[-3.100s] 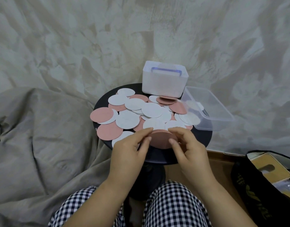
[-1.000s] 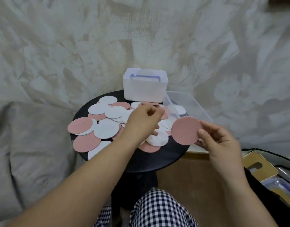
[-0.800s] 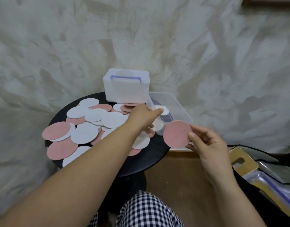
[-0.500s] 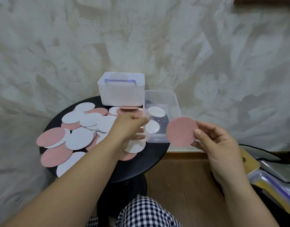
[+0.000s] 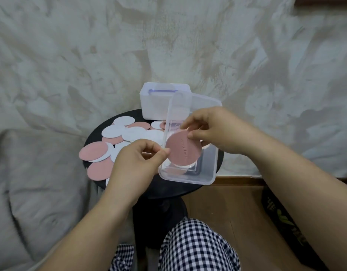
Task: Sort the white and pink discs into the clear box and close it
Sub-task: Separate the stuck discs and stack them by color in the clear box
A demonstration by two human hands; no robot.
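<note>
The clear box [image 5: 206,173] is tipped up on the right side of the round black table [image 5: 168,190], its opening facing me. My left hand [image 5: 137,163] pinches the box's left rim between thumb and forefinger. My right hand [image 5: 213,132] holds a pink disc [image 5: 183,151] by its top edge, inside the box's opening. A white disc [image 5: 181,166] shows just below the pink one, deeper in the box. Several loose white discs [image 5: 118,132] and pink discs [image 5: 93,153] lie overlapping on the table's left half.
A white opaque box with a blue handle [image 5: 159,102] stands at the table's back, touching the clear box. Grey cloth [image 5: 41,173] lies to the left. On the right is wooden floor [image 5: 237,202] with a black bag [image 5: 286,227]. My checked trousers [image 5: 196,247] are below.
The clear box went from lying flat to tipped up in my left hand's grip. My right hand carried the pink disc leftward into the box's opening.
</note>
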